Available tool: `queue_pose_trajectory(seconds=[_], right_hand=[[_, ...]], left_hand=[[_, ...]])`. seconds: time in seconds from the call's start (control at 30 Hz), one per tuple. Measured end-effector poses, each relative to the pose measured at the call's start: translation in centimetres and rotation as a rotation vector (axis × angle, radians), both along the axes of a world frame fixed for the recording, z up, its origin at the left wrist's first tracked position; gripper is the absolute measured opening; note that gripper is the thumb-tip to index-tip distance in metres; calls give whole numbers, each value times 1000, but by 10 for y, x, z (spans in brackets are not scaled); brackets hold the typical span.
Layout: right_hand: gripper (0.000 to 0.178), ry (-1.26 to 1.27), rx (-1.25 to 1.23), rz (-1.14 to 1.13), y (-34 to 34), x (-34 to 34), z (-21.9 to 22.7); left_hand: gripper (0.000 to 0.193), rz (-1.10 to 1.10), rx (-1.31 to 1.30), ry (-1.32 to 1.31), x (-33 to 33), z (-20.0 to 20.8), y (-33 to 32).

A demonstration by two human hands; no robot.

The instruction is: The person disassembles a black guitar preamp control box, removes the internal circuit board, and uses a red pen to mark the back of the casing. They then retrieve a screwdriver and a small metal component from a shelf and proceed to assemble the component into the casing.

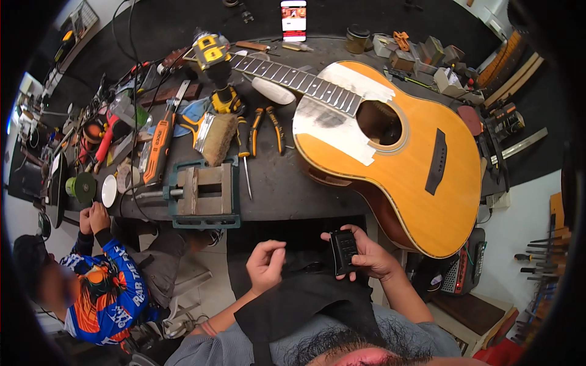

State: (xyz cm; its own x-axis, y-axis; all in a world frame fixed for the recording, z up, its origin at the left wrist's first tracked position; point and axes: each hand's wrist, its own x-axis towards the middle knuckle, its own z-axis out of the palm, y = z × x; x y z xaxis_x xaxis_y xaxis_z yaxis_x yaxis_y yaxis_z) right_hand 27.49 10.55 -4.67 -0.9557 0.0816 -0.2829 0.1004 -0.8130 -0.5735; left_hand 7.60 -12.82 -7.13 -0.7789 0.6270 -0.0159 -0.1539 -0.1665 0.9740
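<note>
My right hand (373, 255) is wrapped round a small black handheld device (344, 251) with rows of key-like shapes on its face, thumb along its edge. My left hand (267, 265) hovers to its left with fingers curled and thumb against them; whatever is inside, if anything, is hidden. Both hands are over my lap, in front of the bench edge, above a black apron (305, 317). Beyond my right hand an acoustic guitar (421, 140) lies face up on the bench, without strings, white sheets around its sound hole.
A green vise (204, 194) stands at the bench edge. Behind it lie a brush (215, 137), pliers (276, 130), a screwdriver (245, 161), a yellow drill (220, 73) and an orange tool (160, 146). A lit phone (293, 21) stands at the back. Another person (104, 287) sits left, hands together.
</note>
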Motion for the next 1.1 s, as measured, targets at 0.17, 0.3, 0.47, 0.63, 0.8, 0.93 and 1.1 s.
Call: queue_pose_trajectory(seconds=[0.17, 0.3, 0.47, 0.63, 0.8, 0.93, 1.1], right_hand=[[93, -14, -1, 25, -3, -11, 9], [95, -33, 9, 6, -7, -13, 14], [96, -76, 30, -11, -15, -15, 25], [97, -120, 45, 5, -21, -24, 33], [96, -117, 31, 37, -30, -38, 32], [95, -90, 13, 35, -37, -43, 28], [95, -32, 8, 7, -47, -51, 20]], left_hand=[[23, -77, 169, 519, -26, 18, 37], [22, -72, 190, 909, -61, 57, 64], [21, -54, 73, 990, -95, 61, 93], [21, -131, -22, 1136, -97, 47, 92], [16, -165, -81, 1120, -99, 52, 89], [9, -228, -340, 1173, -115, 113, 70], [17, -217, -571, 1498, -173, 130, 100]])
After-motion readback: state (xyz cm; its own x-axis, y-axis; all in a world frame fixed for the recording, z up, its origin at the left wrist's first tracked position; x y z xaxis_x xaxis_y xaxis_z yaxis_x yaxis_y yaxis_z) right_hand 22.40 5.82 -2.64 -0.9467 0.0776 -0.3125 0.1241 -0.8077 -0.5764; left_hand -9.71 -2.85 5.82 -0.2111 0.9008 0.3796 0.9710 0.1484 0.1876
